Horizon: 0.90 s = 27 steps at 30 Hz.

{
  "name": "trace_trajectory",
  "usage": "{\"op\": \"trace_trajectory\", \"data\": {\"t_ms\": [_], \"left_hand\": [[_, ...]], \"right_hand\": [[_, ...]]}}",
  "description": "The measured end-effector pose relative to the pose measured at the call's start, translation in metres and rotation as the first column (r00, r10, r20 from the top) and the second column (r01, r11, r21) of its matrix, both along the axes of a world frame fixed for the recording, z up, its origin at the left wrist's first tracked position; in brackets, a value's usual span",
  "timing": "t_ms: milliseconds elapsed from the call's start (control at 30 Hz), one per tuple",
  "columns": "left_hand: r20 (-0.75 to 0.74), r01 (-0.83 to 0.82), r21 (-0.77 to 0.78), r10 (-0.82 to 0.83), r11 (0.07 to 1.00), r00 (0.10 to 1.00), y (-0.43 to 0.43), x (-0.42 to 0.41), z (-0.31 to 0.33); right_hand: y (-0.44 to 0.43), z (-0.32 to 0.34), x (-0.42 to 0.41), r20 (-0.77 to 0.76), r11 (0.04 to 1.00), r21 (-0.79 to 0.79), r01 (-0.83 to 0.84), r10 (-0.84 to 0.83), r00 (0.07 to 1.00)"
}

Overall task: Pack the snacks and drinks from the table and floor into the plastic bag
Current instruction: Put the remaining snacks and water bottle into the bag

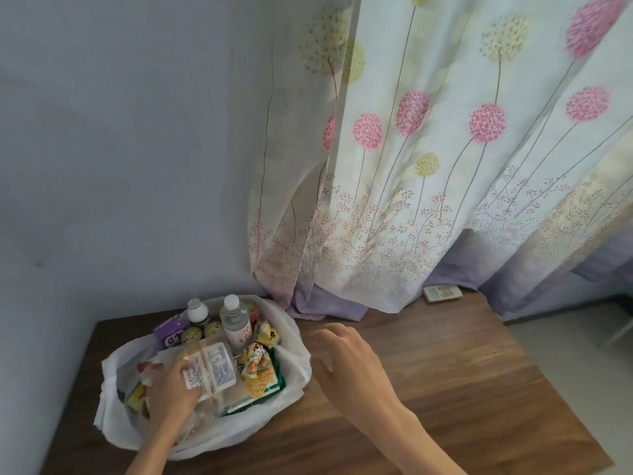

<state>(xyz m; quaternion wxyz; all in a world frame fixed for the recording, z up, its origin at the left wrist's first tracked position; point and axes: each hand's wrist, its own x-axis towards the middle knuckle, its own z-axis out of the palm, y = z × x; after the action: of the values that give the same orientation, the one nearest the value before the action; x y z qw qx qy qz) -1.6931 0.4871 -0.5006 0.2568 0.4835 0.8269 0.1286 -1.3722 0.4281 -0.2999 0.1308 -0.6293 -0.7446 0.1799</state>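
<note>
On the brown wooden table point(428, 389), the thin white plastic bag point(298, 365) sits slumped open and already crowded. A clear bottle with a white cap point(234, 320) and a small white bottle point(198, 311) stand upright at its far side, likely so they stay steady. Round tins point(191, 334) and a purple carton point(170, 329) sit beside them, and yellow snack wrappers point(255, 358) lie nearer the middle. The left hand point(171, 389) reaches down inside the bag, its fingers point(190, 366) curled onto the left edge of a clear-wrapped pack with a white label point(214, 370), apparently settling it on top of the flatter packets. The right hand point(346, 358) hovers just beside the bag's right rim, loose and holding nothing, probably ready to steady or spread the opening. Packing looks well along.
</note>
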Motion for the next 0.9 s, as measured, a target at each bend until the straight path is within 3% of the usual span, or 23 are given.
{"op": "trace_trajectory", "data": {"t_ms": [167, 300, 400, 467, 700, 900], "left_hand": [[-0.223, 0.068, -0.254, -0.127, 0.965, 0.966, -0.002, 0.007, 0.025], [-0.261, 0.191, -0.17, -0.231, 0.967, 0.937, -0.002, 0.012, 0.077], [-0.369, 0.413, -0.2, -0.459, 0.888, 0.808, 0.0, 0.023, 0.126], [-0.438, 0.486, -0.207, -0.525, 0.849, 0.73, 0.001, 0.037, 0.161], [-0.53, 0.727, 0.036, -0.604, 0.685, 0.595, -0.003, 0.111, 0.27], [-0.529, 0.784, 0.33, -0.585, 0.526, 0.615, -0.042, 0.174, 0.338]], "right_hand": [[-0.001, 0.003, -0.012, 0.038, 0.999, 0.0, -0.034, 0.034, 0.999], [0.003, 0.004, -0.018, 0.066, 0.998, 0.0, -0.055, 0.055, 0.996], [0.008, 0.012, -0.021, 0.064, 0.998, -0.011, -0.064, 0.064, 0.996], [0.009, 0.023, -0.021, 0.077, 0.999, -0.011, -0.052, 0.053, 0.996], [-0.005, 0.081, 0.011, 0.08, 0.998, 0.012, 0.066, -0.067, 0.995], [-0.037, 0.136, 0.059, 0.131, 0.982, 0.11, 0.152, -0.166, 0.977]]}}
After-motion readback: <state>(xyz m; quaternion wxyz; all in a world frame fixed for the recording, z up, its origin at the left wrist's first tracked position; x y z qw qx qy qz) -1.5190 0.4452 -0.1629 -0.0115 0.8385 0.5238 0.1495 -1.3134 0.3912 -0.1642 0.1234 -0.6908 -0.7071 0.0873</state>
